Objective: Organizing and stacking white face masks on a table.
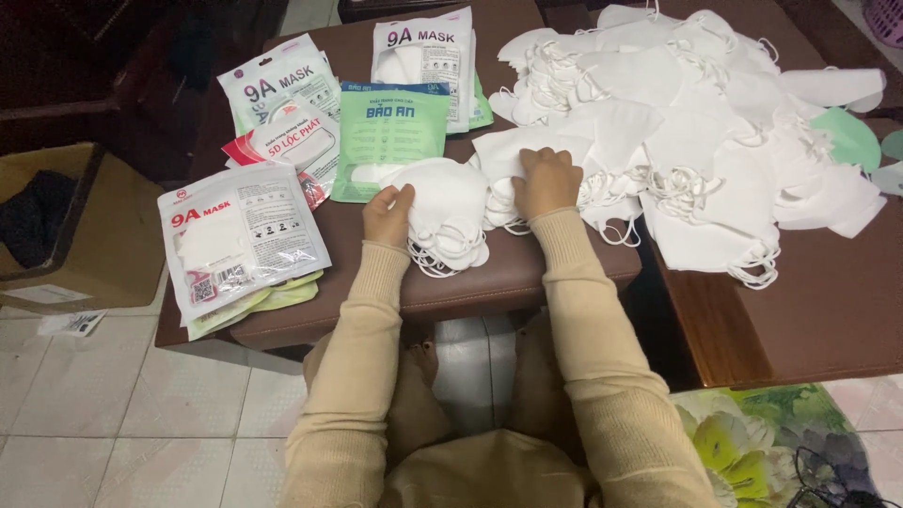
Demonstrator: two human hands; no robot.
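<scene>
White soft fabric masks (442, 212) lie stacked under the left hand (388, 214), its fingers curled on the stack's edge. The right hand (546, 182) presses, half closed, on the loose mask pile (696, 122). Glossy plastic packets (243, 235) lie flat nearby.

So I count three white printed plastic mask packets (243, 235), one green one (390, 132), and one red-and-white one (296, 146) on my padded brown stool (451, 282). The loose white fabric face masks (687, 122) are heaped way too deep to count, plus one cardboard box (94, 235) on the floor.
</scene>
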